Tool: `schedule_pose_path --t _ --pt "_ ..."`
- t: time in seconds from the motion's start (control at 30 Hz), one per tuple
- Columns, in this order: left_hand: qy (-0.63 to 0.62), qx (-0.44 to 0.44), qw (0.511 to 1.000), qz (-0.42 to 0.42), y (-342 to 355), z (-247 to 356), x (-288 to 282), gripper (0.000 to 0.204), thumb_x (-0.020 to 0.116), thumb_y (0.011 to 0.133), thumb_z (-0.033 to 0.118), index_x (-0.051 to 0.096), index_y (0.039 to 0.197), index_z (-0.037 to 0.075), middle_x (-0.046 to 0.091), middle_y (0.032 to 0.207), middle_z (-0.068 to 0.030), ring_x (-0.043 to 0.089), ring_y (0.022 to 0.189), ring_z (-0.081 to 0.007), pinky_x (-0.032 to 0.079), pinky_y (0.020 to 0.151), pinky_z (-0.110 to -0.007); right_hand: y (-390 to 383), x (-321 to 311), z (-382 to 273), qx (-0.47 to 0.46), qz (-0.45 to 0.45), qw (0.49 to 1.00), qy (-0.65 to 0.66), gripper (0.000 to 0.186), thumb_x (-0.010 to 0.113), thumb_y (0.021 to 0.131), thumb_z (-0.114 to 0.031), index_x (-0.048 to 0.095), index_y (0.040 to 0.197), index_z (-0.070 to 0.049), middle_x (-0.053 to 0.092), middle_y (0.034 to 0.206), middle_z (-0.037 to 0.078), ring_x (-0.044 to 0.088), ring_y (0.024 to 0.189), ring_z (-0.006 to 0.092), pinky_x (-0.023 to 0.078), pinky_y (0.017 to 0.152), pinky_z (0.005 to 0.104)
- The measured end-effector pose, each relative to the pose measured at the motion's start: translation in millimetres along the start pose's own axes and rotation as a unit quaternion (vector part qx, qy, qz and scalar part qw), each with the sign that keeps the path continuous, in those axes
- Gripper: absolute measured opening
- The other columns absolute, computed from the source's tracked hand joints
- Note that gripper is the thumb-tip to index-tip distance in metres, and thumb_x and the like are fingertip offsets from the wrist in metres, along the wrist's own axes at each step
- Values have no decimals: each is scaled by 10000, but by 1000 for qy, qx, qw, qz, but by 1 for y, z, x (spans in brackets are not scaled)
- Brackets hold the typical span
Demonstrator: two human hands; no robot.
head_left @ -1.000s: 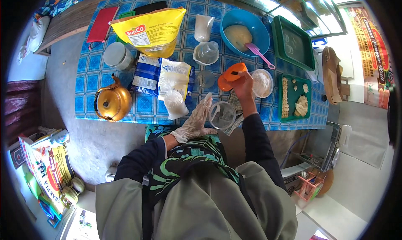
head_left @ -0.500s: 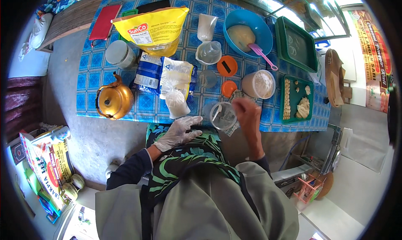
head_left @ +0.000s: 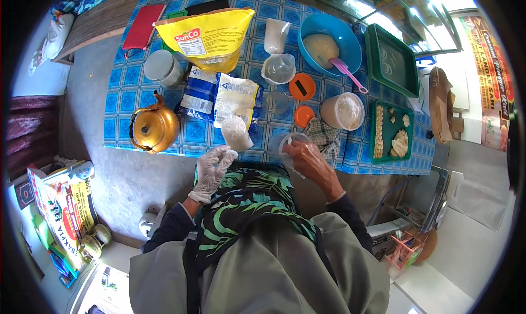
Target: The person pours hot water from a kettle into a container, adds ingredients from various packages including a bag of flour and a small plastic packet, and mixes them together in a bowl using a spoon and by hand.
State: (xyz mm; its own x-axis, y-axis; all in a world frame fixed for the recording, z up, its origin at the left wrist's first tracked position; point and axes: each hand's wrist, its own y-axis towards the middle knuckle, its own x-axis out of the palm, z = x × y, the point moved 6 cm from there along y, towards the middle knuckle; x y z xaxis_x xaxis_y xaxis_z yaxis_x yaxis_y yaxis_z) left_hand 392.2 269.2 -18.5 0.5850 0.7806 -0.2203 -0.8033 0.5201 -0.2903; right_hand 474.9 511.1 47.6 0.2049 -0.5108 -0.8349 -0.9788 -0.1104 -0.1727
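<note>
Reaching over the clear round plastic tub (head_left: 277,144) at the blue-squared table's (head_left: 123,129) near edge, the right hand (head_left: 313,159) has just come left, grip hidden. The white-gloved left hand (head_left: 211,173) has moved off, curled, maybe empty, leaving one hand there.

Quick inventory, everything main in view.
Kettle: 1, gold, front left
Jar: 1, whitish, behind kettle
Pouch: 1, yellow, rear left
Packets: 2, blue-white, by pouch
Bag: 1, white, front centre
Bowl: 1, blue, rear
Spatula: 1, pink, in bowl
Lids: 2, orange, centre
Tub: 1, whitish, beside lids
Trays: 2+, green, right
Cloth: 1, checked, by container
Container: 1, clear, front edge
Left grip: 1, white-gloved, near bag
Right grip: 1, dark-sleeved, at container
</note>
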Motion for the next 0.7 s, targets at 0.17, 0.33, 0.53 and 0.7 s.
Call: schedule_pose_path --t 0.17,0.33,0.53,0.7 --pt "-50 97 979 173 15 6 -20 266 690 913 201 664 1056 -20 665 1043 -113 643 955 -169 515 837 -300 -16 -63 -30 0 65 997 44 158 579 793 17 643 929 -32 664 847 141 658 799 318 504 662 384" --pt "95 168 964 181 56 19 -18 463 684 900 363 639 1102 -51 612 1171 -187 582 1117 -273 485 904 -350 -30 -121 -22 102 196 963 154 102 567 932 -69 643 930 -1 646 795 104 633 788 203 479 678 320" --pt "30 210 964 158 82 21 3 290 676 910 258 706 962 -26 701 873 -98 648 790 -221 505 738 -344 -44 -85 -34 167 175 885 398 189 509 992 -127 600 928 26 613 753 57 570 706 153 461 651 289" --pt "-180 91 977 73 70 23 9 268 578 981 177 696 1088 -38 711 1058 -84 634 920 -123 493 836 -268 -50 -12 -67 246 34 853 459 210 606 956 -189 633 1003 14 668 826 79 599 739 162 479 686 301"
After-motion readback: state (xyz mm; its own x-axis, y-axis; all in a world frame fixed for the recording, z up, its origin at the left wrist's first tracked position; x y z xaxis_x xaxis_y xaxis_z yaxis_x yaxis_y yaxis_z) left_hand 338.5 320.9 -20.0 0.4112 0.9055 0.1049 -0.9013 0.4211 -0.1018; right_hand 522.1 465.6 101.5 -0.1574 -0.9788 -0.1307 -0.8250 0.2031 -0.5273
